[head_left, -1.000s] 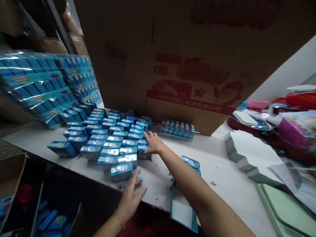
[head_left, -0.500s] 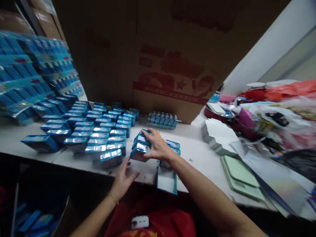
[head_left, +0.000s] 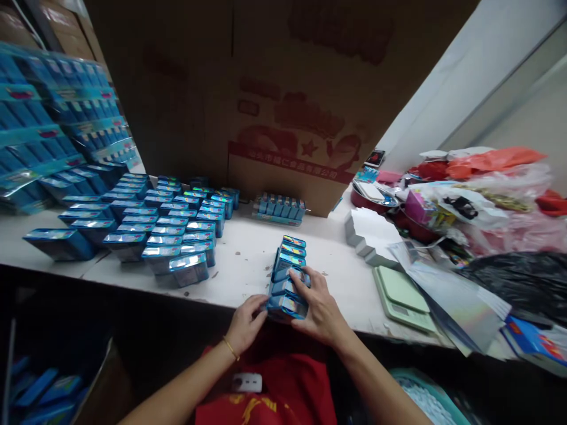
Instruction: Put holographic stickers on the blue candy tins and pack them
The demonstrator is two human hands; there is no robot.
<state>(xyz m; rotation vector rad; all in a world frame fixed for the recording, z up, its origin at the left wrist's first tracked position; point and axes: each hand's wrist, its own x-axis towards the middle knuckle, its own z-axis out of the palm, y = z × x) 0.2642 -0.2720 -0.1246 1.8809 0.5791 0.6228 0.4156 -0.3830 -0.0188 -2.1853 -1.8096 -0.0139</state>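
Observation:
A short row of small blue boxes (head_left: 290, 261) stands in a narrow blue display tray (head_left: 271, 277) near the table's front edge. My right hand (head_left: 322, 304) grips the nearest boxes of the row, its fingers over their tops and right side. At the tray's near left corner, my left hand (head_left: 248, 323) has its thumb and fingertips closed on the edge. The tray's front end is largely hidden by the boxes and hands. To the left, many more blue boxes (head_left: 188, 268) stand upright in close rows.
A wrapped pack of blue boxes (head_left: 280, 208) sits before a large cardboard carton (head_left: 266, 159). Stacked packs (head_left: 48, 124) rise at left. On the right are white card stacks (head_left: 372, 233), a green scale (head_left: 403, 295), plastic bags (head_left: 491, 177) and a teal tub (head_left: 429, 395) below.
My right hand has moved right and down, bringing two boxes into the tray's front part. My left hand has moved right from the box rows to the tray's corner. The view has shifted slightly.

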